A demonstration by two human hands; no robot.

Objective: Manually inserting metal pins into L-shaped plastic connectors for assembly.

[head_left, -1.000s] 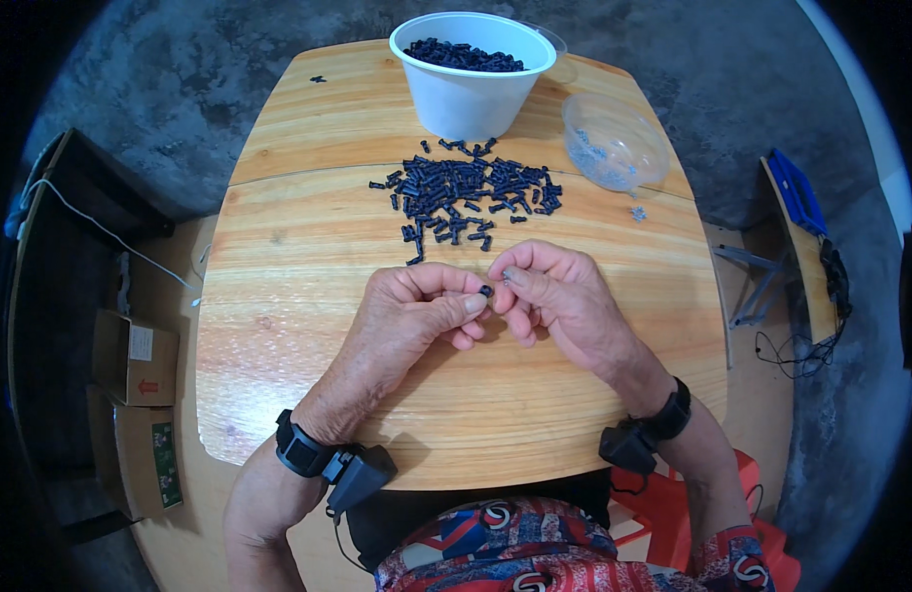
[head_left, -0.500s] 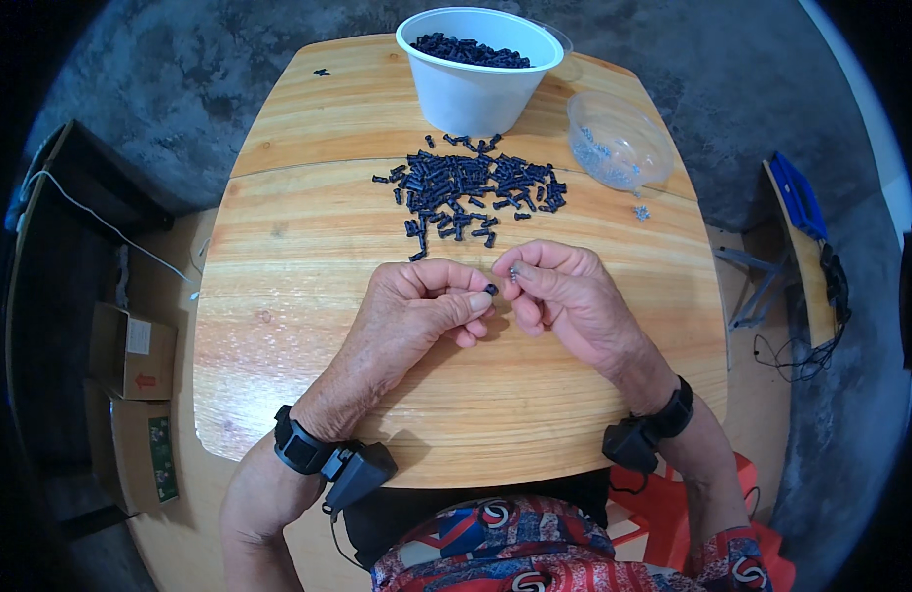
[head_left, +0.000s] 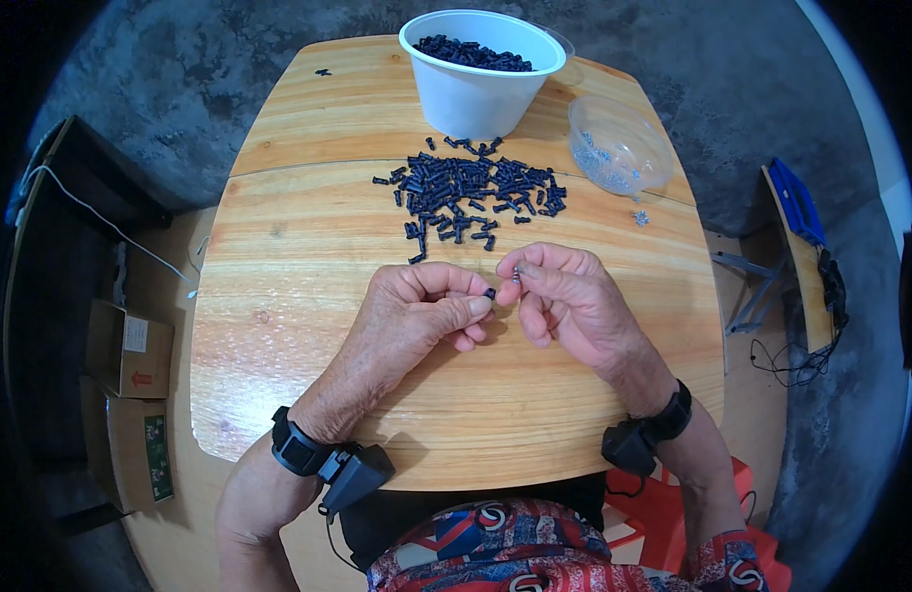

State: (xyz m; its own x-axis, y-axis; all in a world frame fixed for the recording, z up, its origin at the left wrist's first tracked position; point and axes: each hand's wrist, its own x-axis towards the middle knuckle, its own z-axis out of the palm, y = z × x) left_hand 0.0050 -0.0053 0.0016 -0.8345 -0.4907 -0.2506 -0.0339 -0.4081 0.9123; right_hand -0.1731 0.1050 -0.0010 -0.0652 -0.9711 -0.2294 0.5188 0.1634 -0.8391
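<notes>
Between the thumb and fingers of my left hand (head_left: 431,308) I pinch a small black plastic piece (head_left: 490,294), its end poking out toward the right. My right hand (head_left: 572,301), a short gap away, pinches a small silvery metal screw (head_left: 516,275) between thumb and forefinger. Both hands hover over the near half of the wooden table. Just beyond them lies a loose pile of short black plastic pieces (head_left: 456,183), a few scattered at its edges.
A white tub (head_left: 475,104) full of black pieces stands at the far side. Right of it, a clear plastic bowl (head_left: 643,148) holds small metal screws, with a small cluster of screws (head_left: 641,217) beside it. Cardboard boxes (head_left: 145,355) sit on the floor at left.
My right hand has shifted slightly and the metal screw shows a little more between its fingertips. My left hand has barely moved, still pinching the black piece.
</notes>
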